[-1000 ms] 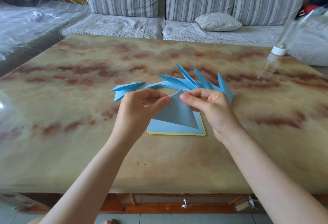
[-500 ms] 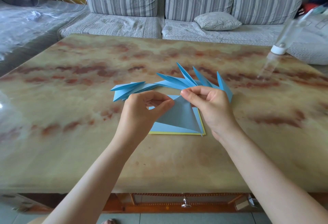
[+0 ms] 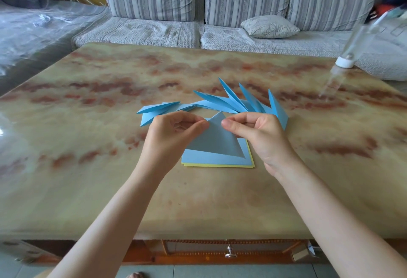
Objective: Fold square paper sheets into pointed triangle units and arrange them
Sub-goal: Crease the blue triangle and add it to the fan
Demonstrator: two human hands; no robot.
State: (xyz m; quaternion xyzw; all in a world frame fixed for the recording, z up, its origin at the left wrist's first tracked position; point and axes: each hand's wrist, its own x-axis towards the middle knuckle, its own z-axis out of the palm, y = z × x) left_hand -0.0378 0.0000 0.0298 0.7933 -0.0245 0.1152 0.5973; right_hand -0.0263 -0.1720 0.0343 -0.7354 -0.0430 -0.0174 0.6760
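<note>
A blue paper sheet (image 3: 214, 141) is held up in a triangle shape above a flat stack of square sheets (image 3: 218, 161), blue on top with a yellow one at the bottom. My left hand (image 3: 174, 132) pinches the sheet's left edge near the tip. My right hand (image 3: 257, 134) pinches its right edge near the tip. Behind my hands, several folded blue pointed units (image 3: 231, 104) lie and stand in a curved row on the marble table (image 3: 88, 145).
A clear plastic bottle (image 3: 352, 46) with a white cap leans over the table's far right corner. A striped grey sofa (image 3: 198, 13) with a small cushion (image 3: 269, 26) stands behind the table. A drawer knob (image 3: 230, 253) shows below the near edge.
The held sheet's top corner has risen into a sharper point between my fingertips, and both hands have shifted slightly apart. The row of folded units has not moved.
</note>
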